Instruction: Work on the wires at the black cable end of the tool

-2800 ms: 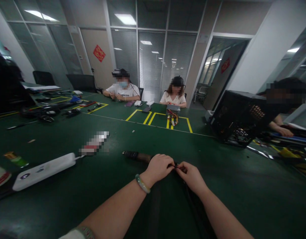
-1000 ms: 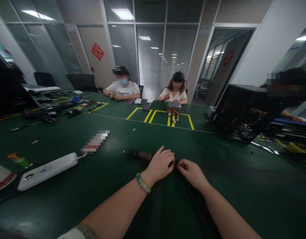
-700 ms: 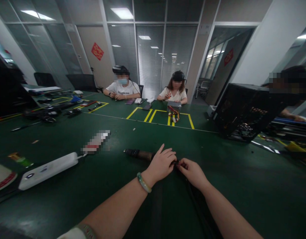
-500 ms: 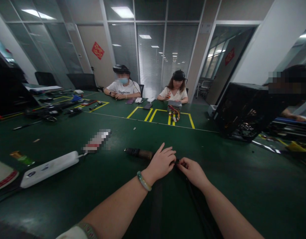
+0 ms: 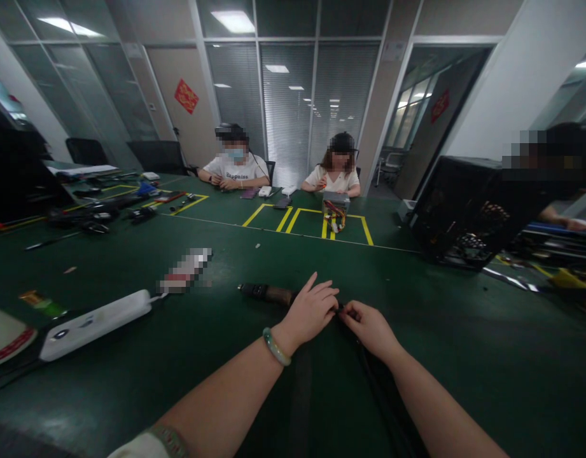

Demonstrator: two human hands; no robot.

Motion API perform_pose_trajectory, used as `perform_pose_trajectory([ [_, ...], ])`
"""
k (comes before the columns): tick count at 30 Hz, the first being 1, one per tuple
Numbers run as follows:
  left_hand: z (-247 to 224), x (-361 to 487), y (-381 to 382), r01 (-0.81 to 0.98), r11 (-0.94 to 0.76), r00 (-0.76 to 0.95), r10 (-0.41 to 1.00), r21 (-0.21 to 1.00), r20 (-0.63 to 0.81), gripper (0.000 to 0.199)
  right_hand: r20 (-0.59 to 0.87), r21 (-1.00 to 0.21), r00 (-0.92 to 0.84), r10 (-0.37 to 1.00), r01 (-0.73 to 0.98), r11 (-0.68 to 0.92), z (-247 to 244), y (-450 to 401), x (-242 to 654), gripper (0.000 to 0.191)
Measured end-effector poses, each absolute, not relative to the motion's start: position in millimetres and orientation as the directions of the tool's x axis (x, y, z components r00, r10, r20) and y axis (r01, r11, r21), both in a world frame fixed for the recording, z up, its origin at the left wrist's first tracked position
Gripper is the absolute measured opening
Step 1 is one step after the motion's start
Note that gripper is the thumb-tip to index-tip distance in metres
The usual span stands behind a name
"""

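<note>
A dark tool with a brown handle (image 5: 279, 295) lies on the green table (image 5: 202, 356), its metal tip pointing left. My left hand (image 5: 313, 306) rests over the right end of this tool, its fingers bent round it and hiding that part. Close beside it on the right, my right hand (image 5: 368, 324) pinches the black cable (image 5: 369, 369) near the tool's end. From there the cable runs down toward the front edge between my forearms. The exact spot where cable and tool meet is hidden by my fingers.
At the left lie a white power bank (image 5: 96, 326) and a phone-like item (image 5: 185, 270). A black computer case (image 5: 457, 213) stands at the right. Two people sit across the table, behind a metal box with wires (image 5: 335, 207). Another person is at far right.
</note>
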State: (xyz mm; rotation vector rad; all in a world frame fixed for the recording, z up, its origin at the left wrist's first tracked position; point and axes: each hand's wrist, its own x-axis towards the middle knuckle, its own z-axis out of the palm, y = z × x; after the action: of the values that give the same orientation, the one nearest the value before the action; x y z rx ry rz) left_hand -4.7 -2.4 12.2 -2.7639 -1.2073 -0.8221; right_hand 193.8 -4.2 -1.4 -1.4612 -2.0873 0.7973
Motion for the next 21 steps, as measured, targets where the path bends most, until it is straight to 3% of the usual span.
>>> perform_pose_trajectory([
  [8,17.2,-5.8,-5.0,0.693,-0.691,0.545,0.689,0.205,0.478,0.015,0.031,-0.693,-0.308,0.951,0.679,0.242,-0.3,-4.7,193.4,0.016],
  [13,12.6,-6.1,-2.1,0.693,-0.697,0.561,0.682,0.185,0.469,0.005,0.020,-0.693,-0.315,0.949,0.679,0.241,4.5,-7.0,192.3,0.018],
  [21,15.2,-3.6,-4.6,0.695,-0.685,0.541,0.699,0.220,0.468,0.010,0.063,-0.699,-0.318,0.946,0.662,0.269,-2.0,-4.5,193.9,0.014],
])
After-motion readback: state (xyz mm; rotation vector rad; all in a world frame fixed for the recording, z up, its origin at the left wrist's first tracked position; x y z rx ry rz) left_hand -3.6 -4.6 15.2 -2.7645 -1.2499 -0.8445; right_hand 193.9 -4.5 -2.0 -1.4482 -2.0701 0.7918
